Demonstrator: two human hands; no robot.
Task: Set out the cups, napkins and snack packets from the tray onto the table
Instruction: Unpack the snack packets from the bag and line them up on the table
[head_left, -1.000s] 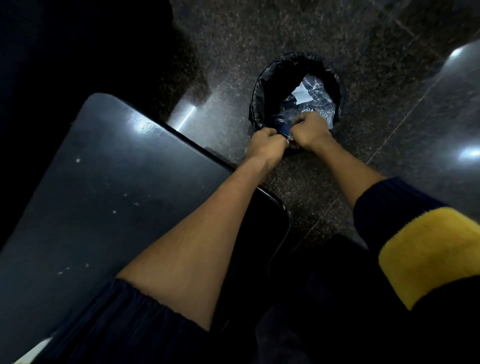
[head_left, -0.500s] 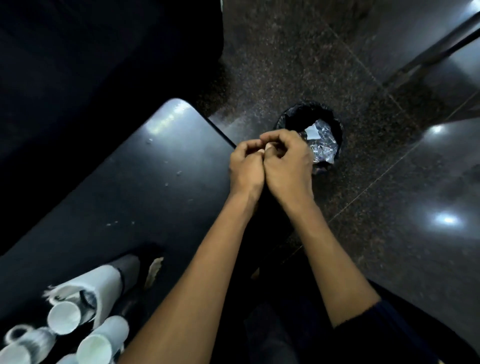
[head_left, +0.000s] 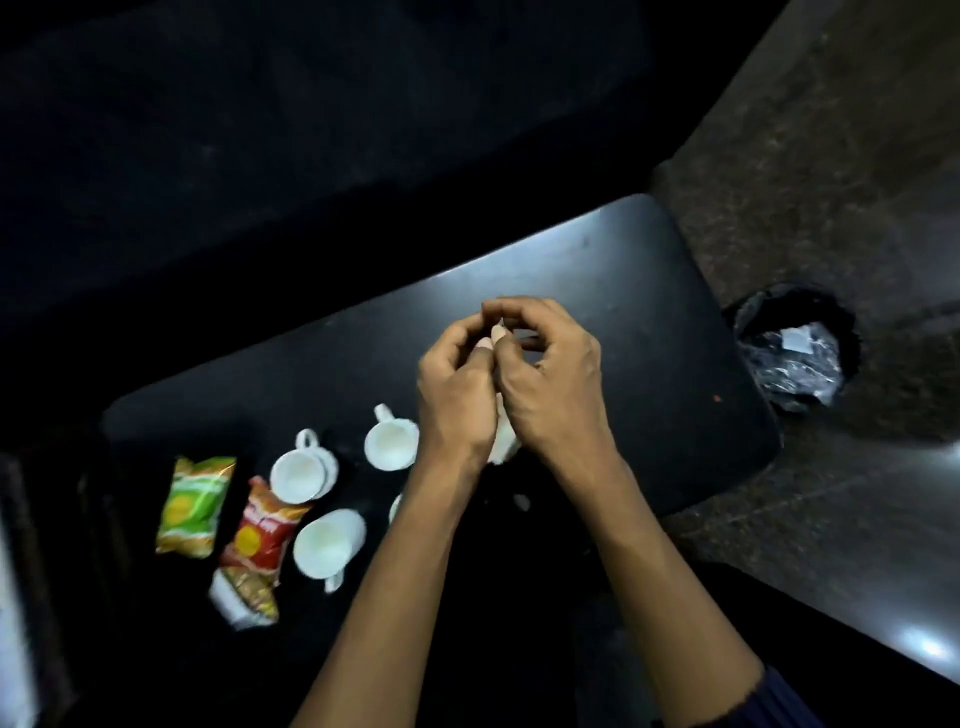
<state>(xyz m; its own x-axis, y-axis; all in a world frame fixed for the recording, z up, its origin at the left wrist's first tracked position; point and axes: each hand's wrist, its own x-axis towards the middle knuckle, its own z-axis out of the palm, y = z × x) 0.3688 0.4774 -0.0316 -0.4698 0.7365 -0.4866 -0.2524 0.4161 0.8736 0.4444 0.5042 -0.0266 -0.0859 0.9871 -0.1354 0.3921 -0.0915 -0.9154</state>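
Note:
My left hand (head_left: 457, 395) and my right hand (head_left: 550, 384) are pressed together above the black table (head_left: 623, 280), fingers curled and fingertips touching. Whether they pinch anything small is hidden. A white object (head_left: 506, 447) shows partly under my wrists. Three white cups stand left of my hands: one (head_left: 390, 441) closest, one (head_left: 304, 470) further left, one (head_left: 327, 543) nearer me. My left forearm hides most of another cup (head_left: 397, 506). A green snack packet (head_left: 195, 506) and a red snack packet (head_left: 257, 540) lie at the left. No tray outline shows in the dark.
A small bin (head_left: 795, 353) lined with a black bag and holding crumpled clear wrapping stands on the speckled floor just past the table's right end. Dark seating runs behind the table. A white scrap (head_left: 521, 501) lies near my right forearm.
My view has swung left from the bin to the table. Both hands came back from the bin's rim, stayed together, and are now over the table beside the cups.

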